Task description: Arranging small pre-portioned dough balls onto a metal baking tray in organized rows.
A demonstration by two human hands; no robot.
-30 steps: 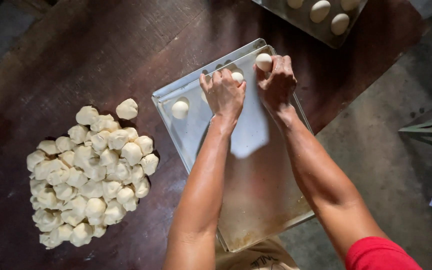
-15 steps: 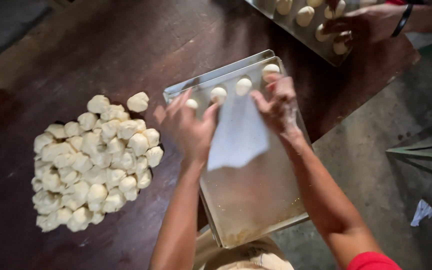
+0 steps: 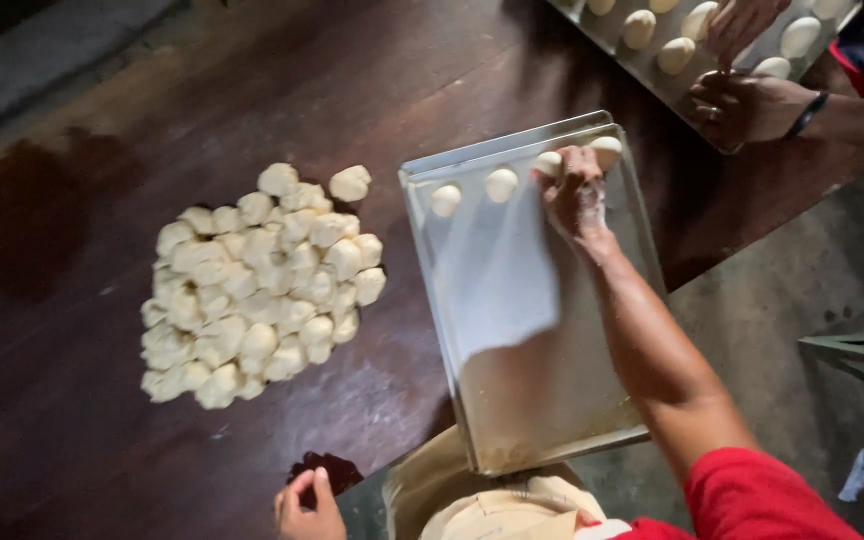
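Observation:
A row of several round dough balls lies along the far end of a metal baking tray on the dark wooden table. My right hand rests on the tray at that row. Its curled fingertips touch one ball, and another ball lies just to the right. My left hand is low at the near table edge, away from the tray, with nothing in it. A pile of cut dough pieces lies to the left of the tray.
At the top right, another person's hands work over a second tray that holds dough balls. A dark wet patch marks the table at the far left. Grey floor shows to the right of the table.
My left hand has drawn back from the tray to the near table edge. My right hand has shifted slightly left along the row of balls. The view has shifted too.

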